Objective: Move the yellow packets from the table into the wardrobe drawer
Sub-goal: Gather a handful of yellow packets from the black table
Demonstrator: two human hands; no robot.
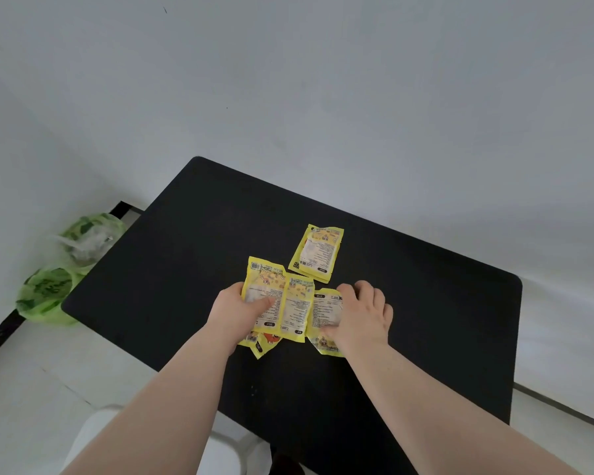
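a black table [426,303] is set by a white wall [323,80]. two green bags [59,269] are seen on the floor off its left edge. near the table's middle, yellow packets [297,310] are fanned out, pinched at the left by the left hand [235,311], thumb on top, and clutched at the right by the curled fingers of the right hand [360,315]. a stack [318,253] is left just beyond, untouched.

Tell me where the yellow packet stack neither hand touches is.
In the head view, the untouched stack lies centrally on the black table, just beyond the gathered packets that the left hand and right hand grip.
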